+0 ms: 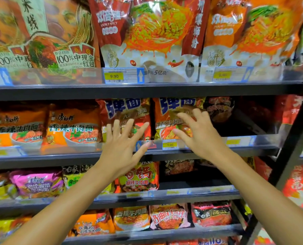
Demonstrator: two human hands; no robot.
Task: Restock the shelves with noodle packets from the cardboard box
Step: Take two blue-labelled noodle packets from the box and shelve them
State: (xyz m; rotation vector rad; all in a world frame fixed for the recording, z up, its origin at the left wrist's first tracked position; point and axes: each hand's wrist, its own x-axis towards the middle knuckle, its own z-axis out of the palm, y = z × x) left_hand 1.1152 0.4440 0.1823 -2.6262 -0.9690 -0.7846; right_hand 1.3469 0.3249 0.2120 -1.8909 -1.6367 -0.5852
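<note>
Both my arms reach up to the second shelf (41,161) of a store rack. My left hand (122,145) has its fingers spread in front of an orange-red noodle packet with blue lettering (126,110); whether it touches the packet is unclear. My right hand (198,133) is spread the same way before a matching packet (166,112) beside it. Neither hand holds anything. The cardboard box is out of view.
Large noodle bags (147,36) fill the top shelf. Orange packets (73,128) stand left of my hands; a dark gap (249,119) with a dark packet lies to the right. Lower shelves hold pink (37,183), red and orange packets. A black upright (295,138) frames the rack's right side.
</note>
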